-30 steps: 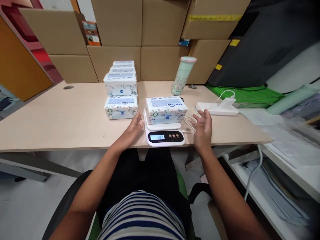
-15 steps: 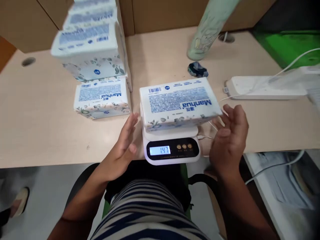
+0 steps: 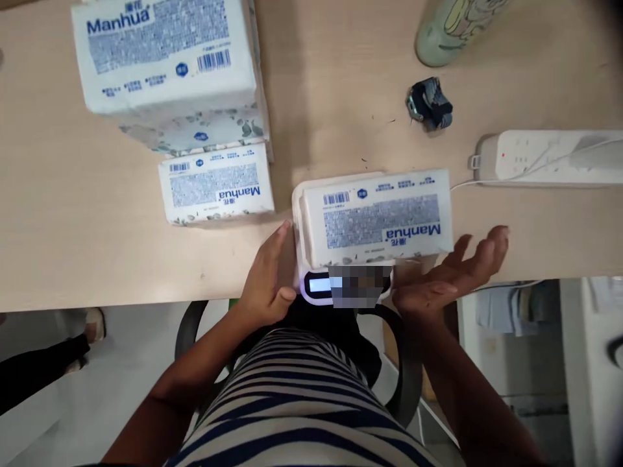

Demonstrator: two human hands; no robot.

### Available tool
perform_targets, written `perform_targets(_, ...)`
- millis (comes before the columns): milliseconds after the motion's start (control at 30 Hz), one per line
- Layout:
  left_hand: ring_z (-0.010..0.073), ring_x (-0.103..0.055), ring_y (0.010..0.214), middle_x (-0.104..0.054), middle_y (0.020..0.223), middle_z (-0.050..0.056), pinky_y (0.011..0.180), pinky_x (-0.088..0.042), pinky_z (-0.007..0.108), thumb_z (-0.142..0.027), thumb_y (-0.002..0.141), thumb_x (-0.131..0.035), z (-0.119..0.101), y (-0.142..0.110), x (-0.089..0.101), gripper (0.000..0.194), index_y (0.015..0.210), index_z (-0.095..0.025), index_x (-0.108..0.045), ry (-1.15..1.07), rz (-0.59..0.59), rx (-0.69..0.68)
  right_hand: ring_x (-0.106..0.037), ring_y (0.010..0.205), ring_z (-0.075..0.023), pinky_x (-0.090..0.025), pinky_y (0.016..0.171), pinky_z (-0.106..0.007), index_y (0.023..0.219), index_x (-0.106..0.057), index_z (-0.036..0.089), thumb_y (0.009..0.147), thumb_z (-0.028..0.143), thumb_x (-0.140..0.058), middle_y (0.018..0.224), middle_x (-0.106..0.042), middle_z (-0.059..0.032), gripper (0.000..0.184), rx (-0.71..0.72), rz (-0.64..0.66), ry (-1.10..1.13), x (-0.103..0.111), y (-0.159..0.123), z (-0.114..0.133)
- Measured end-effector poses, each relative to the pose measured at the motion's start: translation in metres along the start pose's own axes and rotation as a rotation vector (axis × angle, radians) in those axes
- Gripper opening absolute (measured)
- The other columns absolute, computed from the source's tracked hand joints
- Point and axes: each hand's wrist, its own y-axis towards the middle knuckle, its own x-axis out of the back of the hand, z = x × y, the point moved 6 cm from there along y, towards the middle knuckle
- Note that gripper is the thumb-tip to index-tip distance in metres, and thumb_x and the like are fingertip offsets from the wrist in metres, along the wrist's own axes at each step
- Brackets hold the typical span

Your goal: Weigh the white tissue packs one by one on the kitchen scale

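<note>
A white Manhua tissue pack point(image 3: 379, 217) with blue print lies on a white digital scale point(image 3: 300, 259) at the table's front edge. The scale's display is lit, but part of its panel is blurred out. On the scale's left side, my left hand point(image 3: 267, 279) stands on edge with its fingers stretched out, holding nothing. My right hand point(image 3: 450, 275) is by the pack's right front corner, palm turned up and fingers spread. Left of the scale lies another tissue pack point(image 3: 217, 185), in front of a taller stack of tissue packs point(image 3: 160, 58).
Behind the scale are a small dark strap-like item point(image 3: 429, 104) and a pale green bottle point(image 3: 445, 32). A white power strip point(image 3: 530, 155) with a cable lies at the right. Another person's leg point(image 3: 53, 366) shows at the lower left.
My view has tipped downward and come closer over the table. My right hand has turned palm up beside the pack. The pack stays on the scale, and my left hand remains at its left.
</note>
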Motion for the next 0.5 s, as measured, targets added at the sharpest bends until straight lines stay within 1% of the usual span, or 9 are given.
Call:
perform_targets(33,0.0340,-0.029,0.168,-0.026,0.183,0.004,0.137,-0.027,0.058,-0.079,0.104,-0.031,-0.001,0.000,0.003,0.084,0.176,-0.038,-0.014,-0.044,0.007,0.007,-0.012,0.169,-0.0451,-0.030,0.123,-0.081,0.171,-0.027,0.032,0.100,0.074,-0.033,0.178,-0.021,-0.0112,0.082,0.093,-0.078,0.061,0.002,0.002,0.005)
perform_targets(100,0.0314,-0.027,0.169,-0.028,0.182,0.000,0.138,-0.027,0.056,-0.081,0.103,-0.017,0.002,-0.001,0.007,0.082,0.174,-0.040,-0.023,-0.171,0.041,0.033,-0.040,0.159,-0.0425,-0.039,0.120,-0.076,0.168,-0.036,0.032,0.103,0.069,-0.037,0.171,-0.038,-0.0134,0.074,0.324,-0.231,0.167,0.004,0.003,0.013)
perform_targets(167,0.0296,-0.024,0.170,-0.028,0.182,-0.004,0.138,-0.027,0.055,-0.082,0.100,-0.002,0.008,-0.003,0.007,0.087,0.172,-0.041,-0.030,-0.277,0.081,0.041,-0.050,0.152,-0.0401,-0.044,0.117,-0.072,0.169,-0.034,0.035,0.103,0.070,-0.042,0.170,-0.040,-0.0124,0.075,0.473,-0.239,0.218,-0.004,0.005,0.013)
perform_targets(200,0.0294,-0.021,0.171,-0.026,0.182,-0.006,0.138,-0.026,0.055,-0.083,0.099,0.002,0.012,-0.002,0.007,0.091,0.171,-0.041,-0.032,-0.303,0.082,0.036,-0.051,0.151,-0.0402,-0.046,0.115,-0.071,0.169,-0.031,0.036,0.102,0.071,-0.042,0.170,-0.039,-0.0130,0.077,0.519,-0.255,0.227,-0.007,0.006,0.013)
perform_targets(233,0.0295,-0.017,0.172,-0.023,0.183,-0.007,0.138,-0.024,0.055,-0.085,0.098,0.003,0.017,0.000,0.007,0.092,0.171,-0.041,-0.033,-0.309,0.061,0.030,-0.051,0.150,-0.0404,-0.047,0.114,-0.070,0.170,-0.027,0.036,0.101,0.073,-0.041,0.171,-0.037,-0.0142,0.079,0.534,-0.277,0.232,-0.009,0.008,0.013)
perform_targets(300,0.0301,-0.014,0.172,-0.020,0.184,-0.004,0.138,-0.021,0.055,-0.089,0.096,-0.001,0.027,0.009,0.008,0.097,0.172,-0.038,-0.031,-0.300,-0.021,0.050,-0.051,0.151,-0.0402,-0.047,0.114,-0.068,0.171,-0.020,0.034,0.102,0.075,-0.035,0.172,-0.034,-0.0181,0.082,0.470,-0.302,0.244,-0.013,0.015,0.012)
perform_targets(367,0.0314,-0.016,0.171,-0.022,0.183,0.001,0.138,-0.023,0.053,-0.093,0.094,-0.006,0.035,0.019,0.005,0.101,0.172,-0.034,-0.033,-0.284,-0.072,0.108,-0.052,0.150,-0.0386,-0.047,0.116,-0.064,0.171,-0.019,0.028,0.102,0.075,-0.029,0.171,-0.034,-0.0220,0.084,0.342,-0.270,0.252,-0.018,0.024,0.012)
perform_targets(433,0.0319,-0.019,0.171,-0.027,0.182,0.005,0.137,-0.023,0.051,-0.092,0.095,-0.010,0.034,0.026,0.003,0.101,0.171,-0.031,-0.037,-0.257,-0.083,0.133,-0.055,0.147,-0.0372,-0.046,0.118,-0.061,0.169,-0.023,0.023,0.100,0.076,-0.029,0.168,-0.037,-0.0247,0.087,0.235,-0.223,0.266,-0.024,0.030,0.013)
perform_targets(500,0.0311,-0.021,0.170,-0.030,0.180,0.009,0.136,-0.025,0.049,-0.085,0.100,-0.009,0.027,0.028,0.003,0.097,0.171,-0.025,-0.038,-0.252,-0.100,0.143,-0.057,0.145,-0.0371,-0.045,0.119,-0.060,0.166,-0.028,0.018,0.098,0.077,-0.032,0.165,-0.041,-0.0274,0.090,0.184,-0.199,0.282,-0.027,0.034,0.017)
